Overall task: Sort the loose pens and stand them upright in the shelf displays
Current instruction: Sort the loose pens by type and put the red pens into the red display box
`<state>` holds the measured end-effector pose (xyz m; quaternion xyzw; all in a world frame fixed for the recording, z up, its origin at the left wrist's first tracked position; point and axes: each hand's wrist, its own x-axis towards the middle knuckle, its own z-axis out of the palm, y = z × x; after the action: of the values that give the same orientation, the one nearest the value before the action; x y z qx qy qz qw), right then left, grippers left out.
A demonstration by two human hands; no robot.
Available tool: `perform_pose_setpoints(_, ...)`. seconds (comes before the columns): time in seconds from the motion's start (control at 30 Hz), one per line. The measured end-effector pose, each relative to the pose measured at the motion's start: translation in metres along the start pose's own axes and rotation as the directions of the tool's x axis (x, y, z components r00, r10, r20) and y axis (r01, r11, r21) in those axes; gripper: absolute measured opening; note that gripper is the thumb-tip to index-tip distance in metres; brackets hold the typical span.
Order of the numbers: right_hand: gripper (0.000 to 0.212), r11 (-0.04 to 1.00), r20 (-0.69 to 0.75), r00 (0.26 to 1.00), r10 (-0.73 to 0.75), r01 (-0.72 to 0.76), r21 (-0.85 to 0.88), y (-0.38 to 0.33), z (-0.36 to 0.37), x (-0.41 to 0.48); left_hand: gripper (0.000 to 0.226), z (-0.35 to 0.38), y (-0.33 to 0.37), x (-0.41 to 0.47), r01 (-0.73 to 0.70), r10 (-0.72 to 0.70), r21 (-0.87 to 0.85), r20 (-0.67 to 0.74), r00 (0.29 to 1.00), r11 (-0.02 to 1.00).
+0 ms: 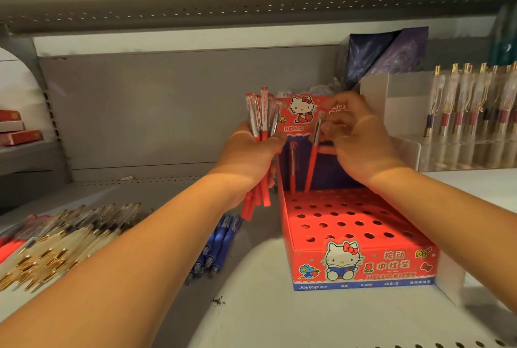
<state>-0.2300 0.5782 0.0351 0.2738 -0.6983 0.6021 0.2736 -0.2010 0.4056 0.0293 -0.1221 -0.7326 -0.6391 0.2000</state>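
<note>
Forearms (112, 249) cropped; red pens (261, 115) part-hidden inside left hand (249, 157), right hand (361, 146).

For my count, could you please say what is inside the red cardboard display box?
One red pen stands in the back row; the right hand holds a second pen. Beneath the holes is hidden.

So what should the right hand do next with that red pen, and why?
Probably straighten the pen and press it down into a back-row hole: the right hand pinches it tilted, tip at the box's back row beside one standing pen, while the left hand holds a bunch.
</note>
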Motion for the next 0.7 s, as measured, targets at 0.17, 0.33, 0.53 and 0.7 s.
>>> perform_pose_setpoints(0.17, 0.044, 0.999, 0.017, 1.000, 0.007, -0.006, -0.034, 0.0046, -0.0021, 0.0017, 0.012, -0.0015, 0.0033, 0.0007, 0.028, -0.029, -0.041, -0.007, 1.000, 0.999)
perform_pose_setpoints(0.33, 0.044, 1.000, 0.020, 0.999, 0.025, -0.025, 0.005, 0.0059, -0.0024, 0.0016, 0.012, -0.0009, 0.0053, -0.0013, 0.043, -0.041, -0.060, 0.029, 0.999, 0.997)
perform_pose_setpoints(0.53, 0.045, 1.000, -0.030, 0.999, 0.013, -0.013, 0.024, 0.0052, -0.0023, 0.0010, 0.009, 0.0000, 0.0062, -0.0020, 0.024, -0.021, -0.096, 0.037, 0.999, 0.995)
perform_pose_setpoints(0.7, 0.045, 1.000, -0.046, 0.999, 0.010, -0.010, 0.006, 0.0055, -0.0026, 0.0009, 0.007, 0.0013, 0.0078, -0.0033, 0.019, -0.015, -0.116, 0.037, 0.999, 0.993)
